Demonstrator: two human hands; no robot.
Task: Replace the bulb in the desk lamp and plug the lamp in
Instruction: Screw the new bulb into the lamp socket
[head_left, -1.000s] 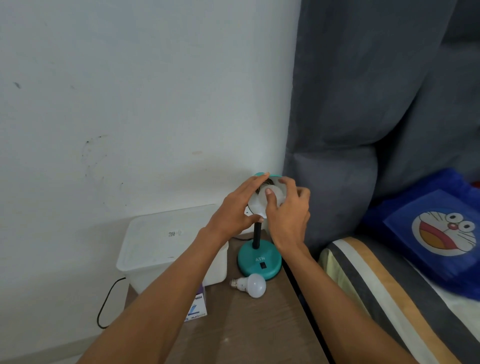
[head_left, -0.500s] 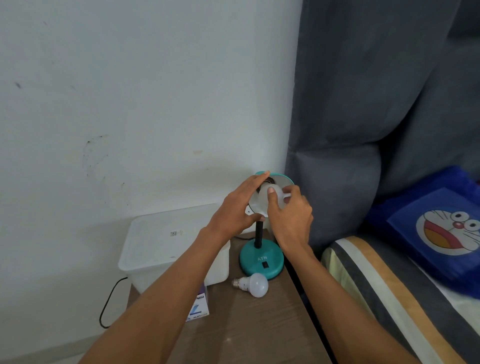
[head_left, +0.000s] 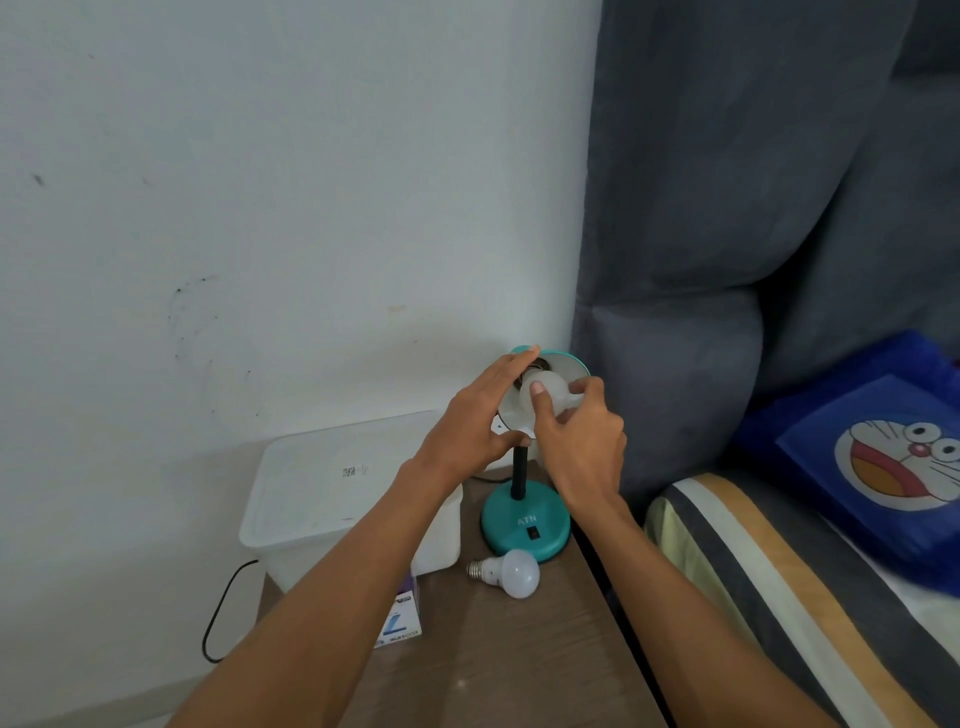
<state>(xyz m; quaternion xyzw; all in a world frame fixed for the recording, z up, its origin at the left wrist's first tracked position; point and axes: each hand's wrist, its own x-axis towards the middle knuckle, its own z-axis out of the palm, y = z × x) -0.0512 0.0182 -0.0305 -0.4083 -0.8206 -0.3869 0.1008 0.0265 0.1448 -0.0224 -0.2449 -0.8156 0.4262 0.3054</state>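
Observation:
A teal desk lamp stands on a wooden bedside table (head_left: 498, 670), with its round base (head_left: 524, 525) and black stem near the table's back right. Its shade (head_left: 569, 364) tilts toward me. My left hand (head_left: 475, 421) grips the shade's left rim. My right hand (head_left: 582, 436) has its fingers closed around a white bulb (head_left: 548, 395) sitting inside the shade at the socket. A second white bulb (head_left: 511, 571) lies on its side on the table in front of the base. The lamp's plug is not in view.
A white plastic box (head_left: 332, 483) sits left of the lamp, against the wall. A small printed carton (head_left: 402, 621) lies under my left forearm. A black cable (head_left: 223, 608) hangs left of the table. A grey headboard and a bed with a blue pillow (head_left: 883, 452) are on the right.
My right hand has turned on the bulb in the shade, its fingers shifting round it. My left hand has stayed on the shade.

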